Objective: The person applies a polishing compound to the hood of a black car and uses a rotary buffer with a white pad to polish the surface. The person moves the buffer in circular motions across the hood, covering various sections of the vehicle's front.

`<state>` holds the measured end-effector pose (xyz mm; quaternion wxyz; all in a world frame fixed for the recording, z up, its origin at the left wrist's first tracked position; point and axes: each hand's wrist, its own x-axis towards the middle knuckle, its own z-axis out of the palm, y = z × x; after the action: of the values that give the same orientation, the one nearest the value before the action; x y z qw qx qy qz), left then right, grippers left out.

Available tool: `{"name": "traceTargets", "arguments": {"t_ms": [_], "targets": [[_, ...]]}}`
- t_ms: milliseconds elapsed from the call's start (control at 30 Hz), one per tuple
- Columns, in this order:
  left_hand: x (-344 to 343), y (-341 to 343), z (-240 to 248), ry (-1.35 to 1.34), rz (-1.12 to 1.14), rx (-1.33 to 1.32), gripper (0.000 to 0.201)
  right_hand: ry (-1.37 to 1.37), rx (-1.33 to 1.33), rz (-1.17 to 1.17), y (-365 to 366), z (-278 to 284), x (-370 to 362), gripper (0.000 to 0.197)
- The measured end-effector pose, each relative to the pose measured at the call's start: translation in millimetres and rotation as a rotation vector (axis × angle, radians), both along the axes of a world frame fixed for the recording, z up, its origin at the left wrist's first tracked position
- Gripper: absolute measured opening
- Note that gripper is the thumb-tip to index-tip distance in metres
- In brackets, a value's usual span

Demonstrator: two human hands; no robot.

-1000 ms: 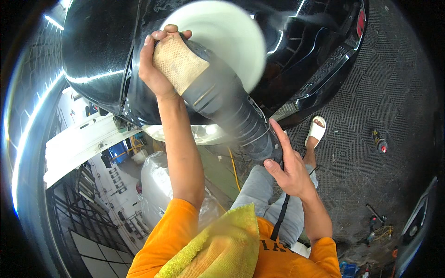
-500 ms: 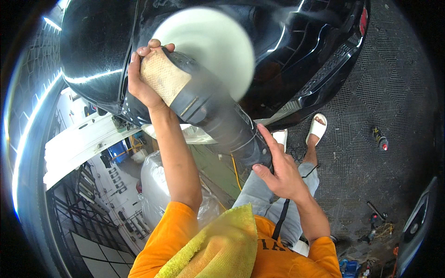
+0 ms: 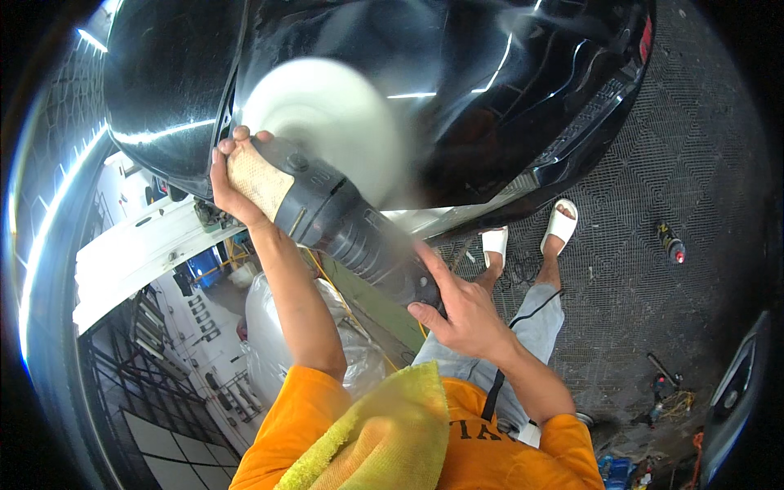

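Observation:
A black power polisher (image 3: 353, 233) slants across the middle of the view, held in both hands. My left hand (image 3: 233, 181) is wrapped round its head end, over a tan scaly-textured patch. My right hand (image 3: 467, 317) grips the rear end of the body, index finger stretched along it. The round white pad (image 3: 339, 122) is blurred, as in spinning, and lies against the glossy black car panel (image 3: 482, 135). Part of the pad is hidden behind the polisher head. A black cord hangs from the rear end past my right forearm.
A yellow-green towel (image 3: 380, 437) hangs over my orange shirt. Clear plastic sheeting (image 3: 282, 327) and a white panel (image 3: 151, 253) are at the left. On the dark patterned floor (image 3: 621, 245) lie a bottle (image 3: 671, 243) and some tools (image 3: 665, 388) at the right.
Both hands have moved the polisher to the left; its pad has shifted left and a little nearer me across the black panel. The grip of both hands stays the same.

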<state>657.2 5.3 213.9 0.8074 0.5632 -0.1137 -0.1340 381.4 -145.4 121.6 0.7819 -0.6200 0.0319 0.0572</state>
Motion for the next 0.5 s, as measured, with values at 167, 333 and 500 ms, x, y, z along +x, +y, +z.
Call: {"name": "traceTargets", "arguments": {"t_ms": [167,333,500], "targets": [[-8,38,4,0.031,0.004,-0.06,0.022,0.025,0.015,0.068,17,3,-1,0.083],[-19,28,-6,-0.017,0.072,0.011,0.024,0.077,-0.025,0.041,9,0,-11,0.096],[-33,-50,-29,-0.132,0.189,0.293,0.027,0.268,0.055,-0.074,-4,-16,-33,0.101]]}}
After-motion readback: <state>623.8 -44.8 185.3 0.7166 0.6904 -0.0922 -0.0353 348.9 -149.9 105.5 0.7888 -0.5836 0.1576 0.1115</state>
